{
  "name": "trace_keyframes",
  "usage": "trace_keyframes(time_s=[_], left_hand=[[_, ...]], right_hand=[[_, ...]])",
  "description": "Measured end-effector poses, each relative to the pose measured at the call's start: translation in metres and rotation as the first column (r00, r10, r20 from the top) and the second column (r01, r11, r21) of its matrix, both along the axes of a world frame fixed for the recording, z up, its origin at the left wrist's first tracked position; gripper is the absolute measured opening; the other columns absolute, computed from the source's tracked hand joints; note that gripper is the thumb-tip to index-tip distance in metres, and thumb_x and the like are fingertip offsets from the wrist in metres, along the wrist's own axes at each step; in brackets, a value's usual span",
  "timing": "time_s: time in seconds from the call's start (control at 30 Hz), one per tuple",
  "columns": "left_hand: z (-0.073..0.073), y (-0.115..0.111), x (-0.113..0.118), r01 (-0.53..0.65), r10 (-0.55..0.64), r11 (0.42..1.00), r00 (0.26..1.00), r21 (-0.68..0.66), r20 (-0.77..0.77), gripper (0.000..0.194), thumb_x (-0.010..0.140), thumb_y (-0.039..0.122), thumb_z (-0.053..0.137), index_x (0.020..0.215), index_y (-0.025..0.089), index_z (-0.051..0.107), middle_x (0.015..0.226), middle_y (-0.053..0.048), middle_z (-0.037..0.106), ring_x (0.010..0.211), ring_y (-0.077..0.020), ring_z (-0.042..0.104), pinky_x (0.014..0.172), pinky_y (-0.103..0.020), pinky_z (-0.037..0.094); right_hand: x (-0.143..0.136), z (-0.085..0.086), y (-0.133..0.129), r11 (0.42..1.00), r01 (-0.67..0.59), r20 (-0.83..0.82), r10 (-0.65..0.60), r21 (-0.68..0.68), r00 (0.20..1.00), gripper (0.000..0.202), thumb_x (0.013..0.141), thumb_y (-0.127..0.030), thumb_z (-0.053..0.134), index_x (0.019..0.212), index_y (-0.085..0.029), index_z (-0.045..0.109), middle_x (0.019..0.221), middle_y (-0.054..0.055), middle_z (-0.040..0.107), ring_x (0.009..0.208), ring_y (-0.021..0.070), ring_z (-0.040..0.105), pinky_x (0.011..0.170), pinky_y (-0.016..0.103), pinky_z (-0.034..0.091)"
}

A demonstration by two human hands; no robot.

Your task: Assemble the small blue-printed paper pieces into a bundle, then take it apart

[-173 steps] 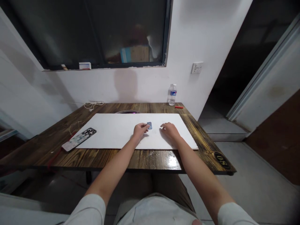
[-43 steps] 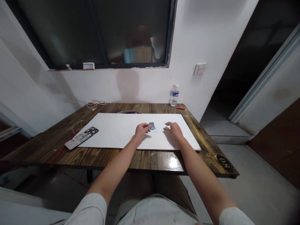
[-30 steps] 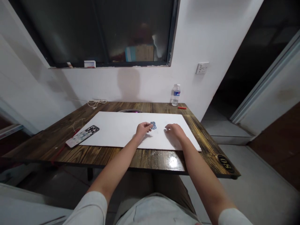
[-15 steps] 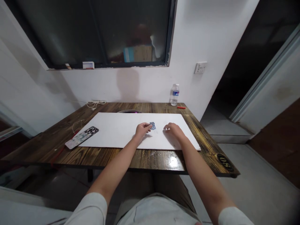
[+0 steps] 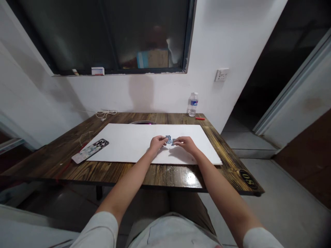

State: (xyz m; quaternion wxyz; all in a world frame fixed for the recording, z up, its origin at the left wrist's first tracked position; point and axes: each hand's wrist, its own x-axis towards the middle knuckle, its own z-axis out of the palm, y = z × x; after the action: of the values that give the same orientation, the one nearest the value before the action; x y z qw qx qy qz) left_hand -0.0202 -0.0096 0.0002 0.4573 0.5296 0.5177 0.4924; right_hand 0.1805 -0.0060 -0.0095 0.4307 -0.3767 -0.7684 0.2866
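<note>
Between the thumb and fingers of my left hand (image 5: 156,143) is a small flat blue-and-white patterned piece (image 5: 169,139), perhaps a card or several overlapping; its exact kind is too small to tell. My right hand (image 5: 186,143) pinches another small flat blue-grey piece (image 5: 173,141) by its edge, just right of the first. A narrow gap seems to lie between the two pieces. Both hands are over the middle right of a white board (image 5: 129,144), which lies on a dark wooden table (image 5: 165,175).
A phone in a patterned case (image 5: 91,151) rests across the board's left edge. At the back stand a water bottle (image 5: 192,104) and, near it, a red pen-like stick (image 5: 200,119). A white cable (image 5: 106,113) lies at the back left. A round rim (image 5: 143,122) shows behind the board.
My right hand has moved left toward my left hand, and a small blue-grey piece now shows in its fingertips. My left hand has stayed nearly still with its piece.
</note>
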Motion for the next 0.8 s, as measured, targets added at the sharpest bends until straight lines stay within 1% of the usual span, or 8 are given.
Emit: trace_keyframes(time_s=[0.1,0.27,0.43,0.53,0.6,0.7,0.77,0.8], left_hand=[[0.0,0.0,0.0,-0.001,0.0,1.0,1.0,-0.008,-0.027,0.033,0.06,0.041,0.082,0.074,0.015,0.068,0.069,-0.005,0.068,0.059,-0.0138,0.061,0.05,-0.022,0.045],[-0.002,0.001,-0.001,0.042,-0.042,0.999,0.997,0.006,-0.059,0.033,0.062,0.042,0.08,0.076,0.014,0.069,0.069,-0.005,0.067,0.062,-0.0146,0.063,0.05,-0.022,0.043],[-0.005,0.003,-0.001,0.16,-0.16,0.987,0.985,-0.008,-0.067,0.039,0.059,0.046,0.082,0.077,0.014,0.068,0.067,-0.004,0.067,0.058,-0.0131,0.06,0.05,-0.022,0.043],[-0.005,0.001,0.0,0.246,-0.244,0.969,0.964,0.013,-0.106,0.039,0.059,0.047,0.082,0.077,0.014,0.069,0.065,-0.004,0.067,0.058,-0.0129,0.059,0.05,-0.022,0.042],[-0.005,0.0,-0.001,0.283,-0.278,0.959,0.952,0.022,-0.126,0.038,0.061,0.048,0.081,0.078,0.015,0.07,0.064,-0.004,0.067,0.058,-0.0129,0.059,0.051,-0.022,0.042],[-0.004,-0.002,0.0,0.29,-0.28,0.956,0.948,0.049,-0.151,0.036,0.063,0.047,0.079,0.077,0.015,0.071,0.064,-0.004,0.067,0.058,-0.0125,0.058,0.052,-0.022,0.042],[-0.003,-0.001,0.0,0.267,-0.254,0.961,0.956,0.072,-0.149,0.035,0.063,0.046,0.079,0.076,0.015,0.07,0.065,-0.005,0.068,0.058,-0.0123,0.058,0.053,-0.023,0.042],[-0.003,-0.001,0.0,0.248,-0.235,0.966,0.962,0.079,-0.137,0.036,0.062,0.046,0.079,0.075,0.015,0.07,0.066,-0.005,0.068,0.057,-0.0122,0.058,0.053,-0.023,0.043]], right_hand=[[-0.005,0.0,-0.003,1.0,-0.002,-0.058,0.001,-0.021,0.998,0.028,0.079,-0.048,0.066,0.081,-0.021,0.074,0.077,0.004,0.074,0.07,0.0177,0.065,0.065,0.028,0.048],[-0.007,-0.001,-0.003,0.998,0.025,-0.1,-0.03,-0.049,0.995,0.025,0.075,-0.045,0.07,0.079,-0.02,0.07,0.075,0.003,0.073,0.067,0.0172,0.065,0.064,0.029,0.049],[-0.008,-0.006,0.001,0.993,0.053,-0.189,-0.072,-0.107,0.979,0.035,0.066,-0.048,0.077,0.072,-0.021,0.056,0.064,0.0,0.066,0.06,0.0172,0.063,0.058,0.028,0.047],[-0.008,-0.009,0.002,0.993,0.045,-0.187,-0.064,-0.105,0.98,0.04,0.064,-0.05,0.078,0.073,-0.022,0.051,0.061,-0.002,0.064,0.059,0.0172,0.063,0.057,0.027,0.045],[-0.008,-0.01,0.002,0.995,0.045,-0.175,-0.06,-0.089,0.983,0.04,0.064,-0.05,0.078,0.072,-0.022,0.05,0.06,-0.002,0.063,0.059,0.0171,0.063,0.055,0.026,0.043],[-0.009,-0.011,0.003,0.995,0.051,-0.164,-0.063,-0.08,0.984,0.041,0.064,-0.051,0.078,0.069,-0.022,0.05,0.058,-0.002,0.061,0.057,0.0169,0.061,0.054,0.026,0.042],[-0.007,-0.01,0.005,0.994,0.074,-0.162,-0.086,-0.074,0.983,0.038,0.067,-0.051,0.075,0.069,-0.022,0.052,0.061,-0.001,0.063,0.06,0.0176,0.061,0.057,0.027,0.044],[-0.005,-0.009,0.007,0.992,0.112,-0.156,-0.121,-0.065,0.98,0.035,0.071,-0.051,0.072,0.07,-0.021,0.054,0.064,0.001,0.065,0.062,0.0181,0.062,0.06,0.029,0.045]])
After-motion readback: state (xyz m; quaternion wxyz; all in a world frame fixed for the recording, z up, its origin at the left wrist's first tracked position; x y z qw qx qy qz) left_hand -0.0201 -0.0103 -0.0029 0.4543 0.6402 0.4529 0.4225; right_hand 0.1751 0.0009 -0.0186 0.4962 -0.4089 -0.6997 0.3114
